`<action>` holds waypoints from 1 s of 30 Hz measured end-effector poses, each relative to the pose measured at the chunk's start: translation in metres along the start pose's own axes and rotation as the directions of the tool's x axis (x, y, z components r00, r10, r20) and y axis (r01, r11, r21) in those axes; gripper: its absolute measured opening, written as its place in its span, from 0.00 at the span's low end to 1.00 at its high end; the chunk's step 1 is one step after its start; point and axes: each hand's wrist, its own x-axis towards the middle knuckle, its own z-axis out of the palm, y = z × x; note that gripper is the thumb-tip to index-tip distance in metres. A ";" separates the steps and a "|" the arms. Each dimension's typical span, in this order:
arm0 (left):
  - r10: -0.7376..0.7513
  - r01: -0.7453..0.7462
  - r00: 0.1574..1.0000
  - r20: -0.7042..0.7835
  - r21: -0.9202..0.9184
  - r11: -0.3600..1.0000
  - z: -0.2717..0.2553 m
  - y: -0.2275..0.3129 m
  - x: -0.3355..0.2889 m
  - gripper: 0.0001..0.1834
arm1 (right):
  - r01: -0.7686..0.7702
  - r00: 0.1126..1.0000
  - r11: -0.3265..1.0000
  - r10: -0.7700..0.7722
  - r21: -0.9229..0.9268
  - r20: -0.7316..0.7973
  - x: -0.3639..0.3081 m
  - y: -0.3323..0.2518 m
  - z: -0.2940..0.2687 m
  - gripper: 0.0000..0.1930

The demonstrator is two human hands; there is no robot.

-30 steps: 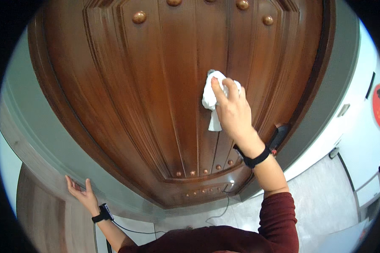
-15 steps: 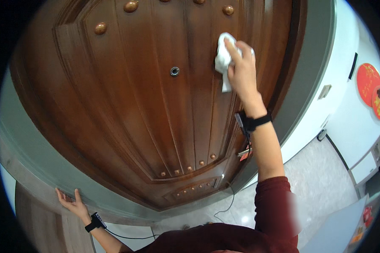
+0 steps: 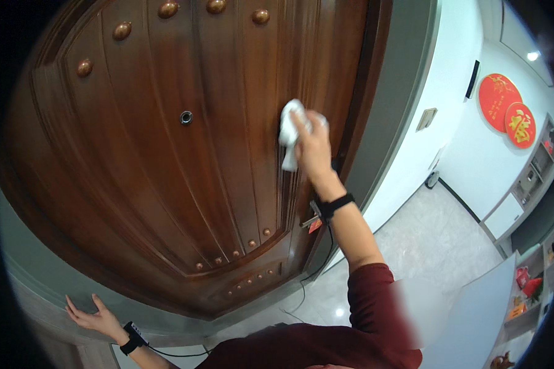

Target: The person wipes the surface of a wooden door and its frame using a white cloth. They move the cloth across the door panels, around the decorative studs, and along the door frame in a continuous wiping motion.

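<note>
Right hand [image 3: 314,146] clamped on a white cloth [image 3: 287,133] near the right edge of the brown panelled door [image 3: 129,160]; its face stretches left past the peephole [image 3: 186,117]. Left hand [image 3: 96,320], fingers spread, beside the grey-green door frame [image 3: 46,269]; pale floor [image 3: 406,246] lies right.

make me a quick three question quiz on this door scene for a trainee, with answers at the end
1. Which hand holds the white cloth?
2. True or false: the left hand is clenched into a fist.
3. In the picture, where is the cloth relative to the round peephole in the brown door?
A) to its left
B) to its right
C) covering it

Key:
1. The right hand.
2. False; its fingers are open.
3. B
</note>
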 end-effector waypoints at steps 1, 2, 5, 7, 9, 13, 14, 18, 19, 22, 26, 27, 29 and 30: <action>0.008 -0.008 1.000 0.011 -0.009 1.000 0.000 0.010 -0.002 0.35 | -0.015 0.998 0.999 0.012 -0.048 -0.066 0.022 0.013 -0.005 0.35; 0.008 -0.008 1.000 0.009 0.002 1.000 0.000 0.018 -0.003 0.35 | -0.021 0.991 0.995 0.007 -0.099 -0.137 0.047 0.028 -0.011 0.35; 0.010 -0.009 0.999 0.032 -0.026 1.000 -0.002 0.036 -0.014 0.34 | -0.156 0.979 0.984 0.141 -0.091 -0.149 0.104 0.051 -0.015 0.36; -0.053 0.056 0.997 0.054 -0.063 0.996 -0.003 0.042 -0.026 0.33 | -0.155 0.980 0.986 0.144 -0.069 -0.137 0.111 0.055 -0.010 0.37; -0.093 0.104 0.990 0.105 -0.109 0.989 -0.002 0.045 -0.042 0.32 | -0.125 0.986 0.988 0.114 -0.090 -0.120 0.091 0.052 -0.003 0.39; -0.116 0.142 0.972 0.203 -0.121 0.982 0.002 0.053 -0.068 0.31 | -0.116 0.993 0.992 0.116 -0.057 0.004 0.015 0.049 0.001 0.38; -0.137 0.167 0.968 0.211 -0.128 0.978 0.002 0.057 -0.073 0.30 | -0.168 0.982 0.983 0.173 -0.071 0.075 0.002 0.048 0.001 0.38; -0.166 0.216 0.957 0.237 -0.199 0.956 0.007 0.071 -0.083 0.30 | -0.048 0.994 0.902 0.085 -0.428 0.068 0.004 0.056 -0.010 0.40; -0.146 0.185 0.959 0.244 -0.147 0.972 0.008 0.073 -0.083 0.29 | -0.064 0.996 0.883 0.085 -0.465 0.024 0.021 0.063 -0.012 0.41; -0.161 0.217 0.954 0.253 -0.211 0.953 0.014 0.074 -0.082 0.29 | -0.076 0.992 0.846 0.012 -0.527 -0.124 0.086 0.090 -0.022 0.36; -0.058 0.094 0.981 0.183 -0.194 0.977 0.029 0.068 -0.069 0.27 | -0.137 0.968 0.718 -0.050 -0.683 -0.247 0.183 0.122 -0.032 0.33; -0.102 0.146 0.979 0.178 -0.254 0.956 0.034 0.070 -0.068 0.27 | -0.162 0.961 0.672 -0.060 -0.722 -0.271 0.207 0.128 -0.035 0.31; -0.147 0.189 0.974 0.170 -0.261 0.947 0.040 0.073 -0.062 0.27 | -0.204 0.943 0.592 -0.094 -0.779 -0.319 0.257 0.138 -0.043 0.30; -0.174 0.213 0.971 0.166 -0.259 0.942 0.044 0.075 -0.059 0.27 | -0.222 0.932 0.566 -0.117 -0.794 -0.343 0.282 0.143 -0.048 0.29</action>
